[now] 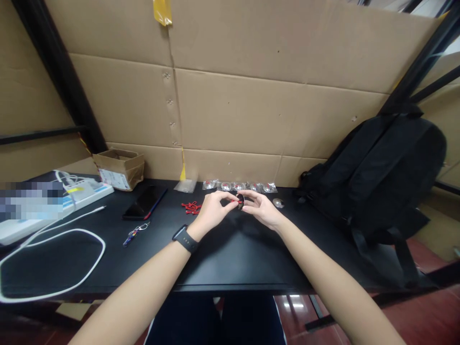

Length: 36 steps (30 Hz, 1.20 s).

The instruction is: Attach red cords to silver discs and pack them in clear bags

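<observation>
Rear wall (273, 110) – stapled cardboard sheets, yellow tape (162, 10) at a seam. Black table (233, 254) in front, black frame posts (57, 72) flanking. Floor (431, 316) – glossy red-brown, reflecting light.

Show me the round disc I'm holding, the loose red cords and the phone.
round disc (241, 200): head view, its dark face.
red cords (191, 207): head view, middle of the pile.
phone (143, 203): head view, its dark screen.

Black smartwatch (185, 238), left wrist, bare forearms
</observation>
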Available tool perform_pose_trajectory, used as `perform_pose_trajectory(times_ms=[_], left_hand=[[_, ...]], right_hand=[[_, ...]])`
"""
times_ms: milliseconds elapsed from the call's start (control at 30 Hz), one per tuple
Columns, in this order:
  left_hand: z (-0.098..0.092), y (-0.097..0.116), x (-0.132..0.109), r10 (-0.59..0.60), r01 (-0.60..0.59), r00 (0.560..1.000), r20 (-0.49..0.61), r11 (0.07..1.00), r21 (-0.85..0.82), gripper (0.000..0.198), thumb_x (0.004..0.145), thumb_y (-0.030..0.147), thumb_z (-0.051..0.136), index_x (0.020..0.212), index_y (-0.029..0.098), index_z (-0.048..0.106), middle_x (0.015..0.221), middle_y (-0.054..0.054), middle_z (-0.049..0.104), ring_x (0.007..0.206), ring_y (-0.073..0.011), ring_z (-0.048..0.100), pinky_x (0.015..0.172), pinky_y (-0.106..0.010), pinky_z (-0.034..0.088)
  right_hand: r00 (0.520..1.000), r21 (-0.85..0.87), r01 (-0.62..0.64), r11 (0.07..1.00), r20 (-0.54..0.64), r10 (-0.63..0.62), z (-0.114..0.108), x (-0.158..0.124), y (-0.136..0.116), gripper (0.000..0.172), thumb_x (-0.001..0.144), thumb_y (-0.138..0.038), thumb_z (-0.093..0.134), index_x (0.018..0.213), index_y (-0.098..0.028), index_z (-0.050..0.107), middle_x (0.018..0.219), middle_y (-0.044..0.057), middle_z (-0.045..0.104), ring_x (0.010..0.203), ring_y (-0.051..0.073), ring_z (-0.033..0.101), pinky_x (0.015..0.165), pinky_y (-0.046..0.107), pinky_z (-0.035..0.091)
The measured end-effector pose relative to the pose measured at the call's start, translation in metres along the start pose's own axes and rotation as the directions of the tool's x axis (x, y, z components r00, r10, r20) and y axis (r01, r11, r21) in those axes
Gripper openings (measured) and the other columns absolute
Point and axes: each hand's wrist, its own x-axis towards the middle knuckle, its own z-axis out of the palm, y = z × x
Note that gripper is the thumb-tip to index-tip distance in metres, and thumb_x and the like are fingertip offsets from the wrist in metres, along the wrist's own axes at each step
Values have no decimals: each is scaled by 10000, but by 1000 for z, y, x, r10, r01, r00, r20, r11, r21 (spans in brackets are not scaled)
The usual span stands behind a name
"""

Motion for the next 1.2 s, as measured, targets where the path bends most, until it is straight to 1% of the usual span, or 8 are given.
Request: perform_pose_trajectory(times_ms=[167, 267, 333, 567, 767, 933, 1067, 1200], left_hand=[[3, 2, -1, -4, 9, 998, -56, 997, 75, 133, 855, 305, 698, 951, 271, 783, 1002, -39, 765, 1034, -243, 649, 984, -405, 459], [3, 4, -1, -12, 22, 999, -53, 984, 176, 119, 858, 301, 703, 942, 283, 784, 1001, -40, 763, 1069, -260, 609, 1009, -457, 395], [4, 5, -2, -15, 23, 999, -39, 978, 206, 103, 853, 318, 713, 922, 291, 785, 984, -35, 764, 1079, -265, 589, 1017, -473, 355], [5, 3, -3, -21, 26, 999, -25, 978, 206, 97, 855, 340, 717, 916, 300, 781, 996, -29, 755, 1075, -255, 579, 1003, -456, 321], [6, 3, -3, -30, 27, 999, 12, 979, 204, 99, 873, 335, 685, 900, 287, 767, 996, -35, 753, 1096, -266, 571, 985, -450, 325], [7, 4, -4, -29, 30, 1000, -9, 968, 250, 100, 884, 312, 666, 911, 291, 759, 1019, -31, 757, 1098, -271, 558, 958, -452, 305], [9, 7, -6, 4, 3, 1000, -24, 953, 302, 110, 889, 317, 652, 896, 284, 756, 995, -45, 761, 1111, -279, 533, 953, -463, 282], [10, 10, -8, 64, -37, 996, -64, 932, 360, 118, 903, 297, 631, 887, 277, 746, 956, -53, 758, 1124, -284, 522, 959, -481, 252]], right_hand=[[1000, 12, -7, 1000, 4, 7, 1, 0, 0, 547, 705, -231, 852, 1212, -285, 651, 1309, 51, 623, 1087, 202, 638, 973, 377, 522], [1000, 13, 2, 1000, 4, -2, 1, 0, 0, 555, 701, -227, 855, 1213, -283, 651, 1298, 52, 631, 1097, 206, 638, 991, 384, 513], [1000, 12, 2, 1000, 2, -2, 1, 0, 0, 559, 702, -220, 855, 1218, -279, 650, 1297, 55, 630, 1108, 209, 636, 1004, 388, 505], [1000, 41, 11, 999, 27, -12, 4, -1, 0, 552, 711, -210, 849, 1221, -273, 647, 1285, 61, 633, 1101, 207, 642, 1011, 393, 500], [1000, -7, 16, 1000, 4, -16, 6, -1, 0, 555, 691, -237, 859, 1207, -275, 657, 1213, 54, 673, 1063, 211, 651, 974, 394, 526], [1000, -36, 28, 999, -3, -28, 8, -1, 0, 558, 689, -249, 858, 1209, -280, 657, 1267, 56, 649, 1043, 208, 661, 974, 405, 535], [999, -65, 53, 996, -9, -54, 8, -2, -3, 577, 684, -283, 860, 1219, -286, 643, 1288, 59, 634, 1045, 214, 668, 1001, 434, 528], [997, -48, 65, 997, -33, -66, 8, -2, -2, 497, 663, -278, 877, 1099, -265, 639, 1235, 50, 652, 1023, 213, 684, 999, 437, 530]])
